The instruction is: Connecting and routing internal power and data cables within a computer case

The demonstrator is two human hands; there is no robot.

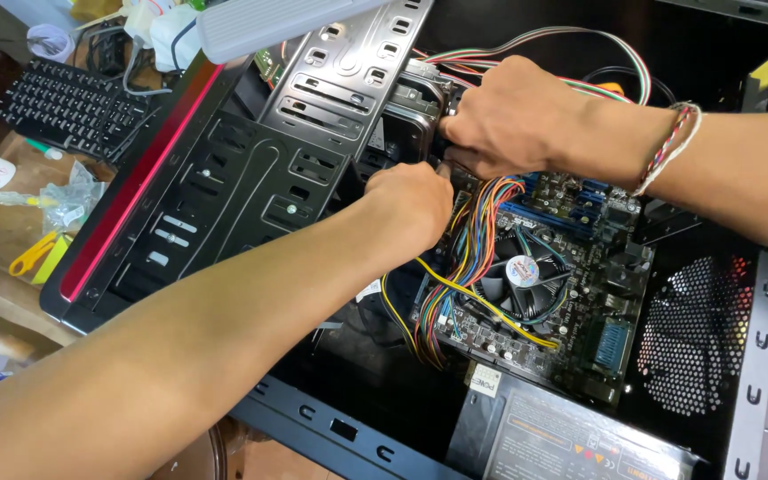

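Inside the case [224,178], both hands [455,160] grip the flat-lying drive [411,116]

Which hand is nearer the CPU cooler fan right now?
Left, narrowly. The left hand is up and to the left of the CPU cooler fan, just above the wire bundle. The right hand is higher, at the drive cage.

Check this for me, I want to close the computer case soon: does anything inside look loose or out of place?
Yes. The coloured wire bundle sprawls loose over the motherboard, and a yellow strand runs right beside the fan. Both hands, left hand and right hand, are at the drive cage.
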